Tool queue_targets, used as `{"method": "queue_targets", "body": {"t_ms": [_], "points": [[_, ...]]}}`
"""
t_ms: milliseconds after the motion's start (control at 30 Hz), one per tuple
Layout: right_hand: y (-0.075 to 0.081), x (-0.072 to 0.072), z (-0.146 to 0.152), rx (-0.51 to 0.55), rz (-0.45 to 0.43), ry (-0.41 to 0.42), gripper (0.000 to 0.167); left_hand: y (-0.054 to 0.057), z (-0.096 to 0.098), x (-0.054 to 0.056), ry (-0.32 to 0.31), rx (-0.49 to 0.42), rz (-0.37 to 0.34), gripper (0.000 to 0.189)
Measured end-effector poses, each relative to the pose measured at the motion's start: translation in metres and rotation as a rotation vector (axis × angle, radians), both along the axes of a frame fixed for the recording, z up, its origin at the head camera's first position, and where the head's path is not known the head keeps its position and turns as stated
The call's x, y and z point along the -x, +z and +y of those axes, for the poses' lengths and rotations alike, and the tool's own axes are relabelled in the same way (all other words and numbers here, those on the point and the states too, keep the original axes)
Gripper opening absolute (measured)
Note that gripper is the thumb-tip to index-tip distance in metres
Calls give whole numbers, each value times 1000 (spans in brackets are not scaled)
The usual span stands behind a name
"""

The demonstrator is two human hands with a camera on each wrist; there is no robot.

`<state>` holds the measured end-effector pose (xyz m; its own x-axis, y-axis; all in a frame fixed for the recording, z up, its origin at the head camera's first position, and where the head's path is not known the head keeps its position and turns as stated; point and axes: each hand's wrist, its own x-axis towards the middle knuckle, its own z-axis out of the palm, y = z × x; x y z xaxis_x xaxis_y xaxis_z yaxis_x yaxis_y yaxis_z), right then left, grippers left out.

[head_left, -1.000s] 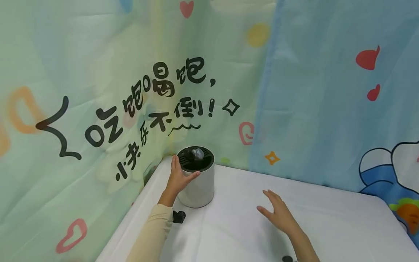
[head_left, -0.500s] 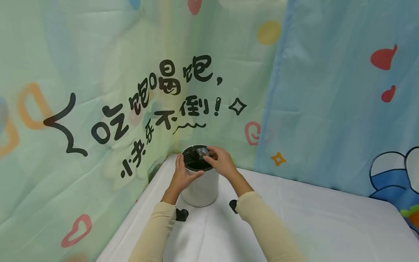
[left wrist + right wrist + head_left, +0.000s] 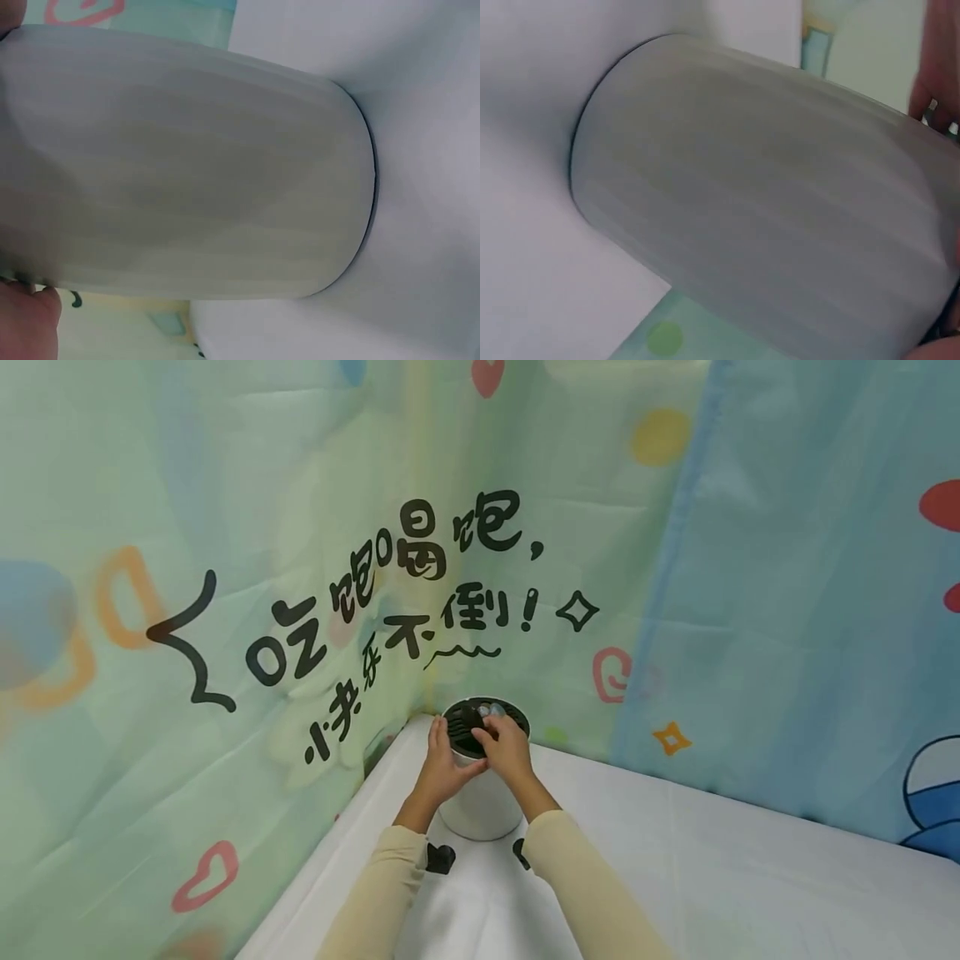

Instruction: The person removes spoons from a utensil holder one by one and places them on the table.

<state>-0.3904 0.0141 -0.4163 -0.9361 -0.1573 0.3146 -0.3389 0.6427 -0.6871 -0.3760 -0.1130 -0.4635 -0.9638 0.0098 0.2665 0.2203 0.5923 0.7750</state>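
A white cylindrical container (image 3: pixel 480 802) stands upright on the table, with a black slotted top (image 3: pixel 457 739). On that top sit a dark rounded piece (image 3: pixel 471 714) and a small clear, shiny piece (image 3: pixel 495 709). My left hand (image 3: pixel 442 777) holds the container just below its rim, thumb across the near side and fingers on the left; the left wrist view shows digits on both sides of the wall. Over the top's near right edge, my right hand (image 3: pixel 512 752) has bent fingers and thumb at the small pieces. Its fingertips cover part of them, and I cannot tell whether it grips one.
A white cloth covers the table (image 3: pixel 637 868). Printed fabric curtains (image 3: pixel 360 510) rise behind and to the left, meeting in a corner close behind the container. Dark wrist devices (image 3: pixel 441 859) show beside both sleeves.
My right hand has come from the right over the table to the container's top, then further in toward the small pieces. My left hand stays at the container. The head view has turned left.
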Motion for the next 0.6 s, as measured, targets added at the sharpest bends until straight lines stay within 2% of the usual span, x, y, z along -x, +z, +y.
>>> {"method": "queue_targets", "body": {"t_ms": [100,233,367,500,600], "points": [[1,-3,3,81,-48,-7,18,-2,2,-4,-2,-7,-6,103],[16,-5,8,197,-85,-4,21,1,1,-4,-4,-7,-13,104],[40,-10,16,324,-95,31,24,2,1,-6,-1,-9,-43,105],[70,-14,30,506,-72,67,23,4,2,-5,3,-11,-50,105],[87,-18,43,644,-52,62,19,4,3,-6,8,-3,-53,105]]}}
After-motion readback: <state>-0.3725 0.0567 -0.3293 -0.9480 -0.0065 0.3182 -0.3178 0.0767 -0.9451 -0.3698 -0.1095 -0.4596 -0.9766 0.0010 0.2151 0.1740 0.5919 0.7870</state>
